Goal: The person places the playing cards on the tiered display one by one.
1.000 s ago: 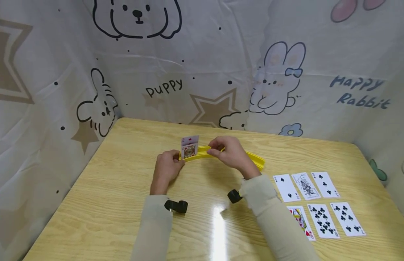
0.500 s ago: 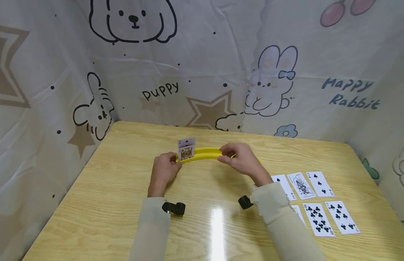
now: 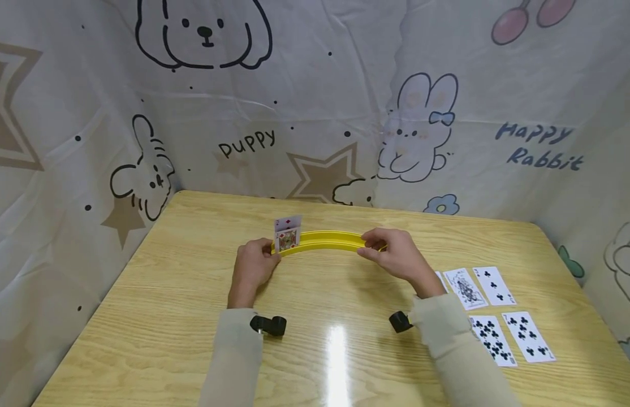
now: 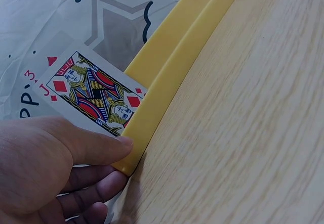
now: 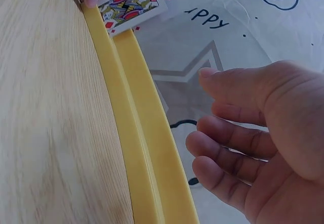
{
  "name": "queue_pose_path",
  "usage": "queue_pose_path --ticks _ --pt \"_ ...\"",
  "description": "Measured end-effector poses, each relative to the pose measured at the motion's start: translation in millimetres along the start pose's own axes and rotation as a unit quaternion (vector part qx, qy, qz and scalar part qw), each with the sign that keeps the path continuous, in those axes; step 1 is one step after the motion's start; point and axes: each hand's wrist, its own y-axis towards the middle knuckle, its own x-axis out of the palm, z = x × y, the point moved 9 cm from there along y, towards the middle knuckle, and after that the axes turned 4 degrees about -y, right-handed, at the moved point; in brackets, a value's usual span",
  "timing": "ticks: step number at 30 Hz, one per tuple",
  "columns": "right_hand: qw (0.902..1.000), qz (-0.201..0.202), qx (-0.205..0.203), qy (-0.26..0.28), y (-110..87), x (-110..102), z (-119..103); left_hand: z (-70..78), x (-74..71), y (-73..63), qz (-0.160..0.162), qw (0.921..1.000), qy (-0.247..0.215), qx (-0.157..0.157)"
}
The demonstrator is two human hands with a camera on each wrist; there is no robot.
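Observation:
A curved yellow card holder (image 3: 329, 244) stands on the table, with a jack of diamonds (image 3: 287, 240) upright in its left end. Behind the jack rises a second red diamond card (image 3: 288, 221), which reads as a 3 in the left wrist view. My left hand (image 3: 253, 270) grips the holder's left end, its thumb (image 4: 104, 145) on the front face and the fingers curled behind. Over the holder's right part is my right hand (image 3: 395, 255). The right wrist view shows that hand (image 5: 273, 128) apart from the holder, its fingers loosely bent around nothing.
Face-up cards lie in two rows on the right, among them a three of clubs (image 3: 494, 285), a joker (image 3: 465, 288) and a seven of clubs (image 3: 529, 337). My right sleeve (image 3: 462, 350) covers some of them. A printed cloth (image 3: 315, 113) hangs behind the table (image 3: 157, 294).
My right hand has moved rightward along the holder, uncovering more of its middle. The left hand keeps its grip on the left end. The head view has shifted slightly.

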Motion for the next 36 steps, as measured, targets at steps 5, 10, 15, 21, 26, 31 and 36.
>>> queue_pose_path --ticks 5,10,15,21,26,31,36 --pt "0.9999 0.000 0.010 -0.005 -5.4 -3.5 6.9 -1.9 0.9 -0.2 -0.001 1.0000 -0.001 -0.004" --pt "0.9998 0.003 0.017 -0.007 -11.4 -9.2 14.5 -1.3 0.5 0.5 0.000 1.0000 -0.002 -0.004" --pt "0.9998 0.007 0.016 -0.013 -16.8 -15.4 22.7 1.1 -0.8 0.5 -0.002 1.0000 -0.001 -0.002" --pt "0.9997 0.009 0.017 -0.013 -22.6 -22.7 28.7 1.1 -1.5 0.6 -0.005 1.0000 0.000 -0.003" --pt "0.9994 0.012 0.026 -0.020 -28.4 -27.1 34.8 0.7 -1.1 1.5 -0.009 0.9999 0.002 -0.004" --pt "0.9985 0.008 0.044 -0.033 -35.4 -28.7 44.3 0.1 0.3 1.2 -0.011 0.9999 0.000 -0.007" --pt "0.9970 -0.001 0.061 -0.046 -41.6 -29.6 54.8 -0.2 2.0 -0.1 -0.012 0.9999 -0.002 -0.011"
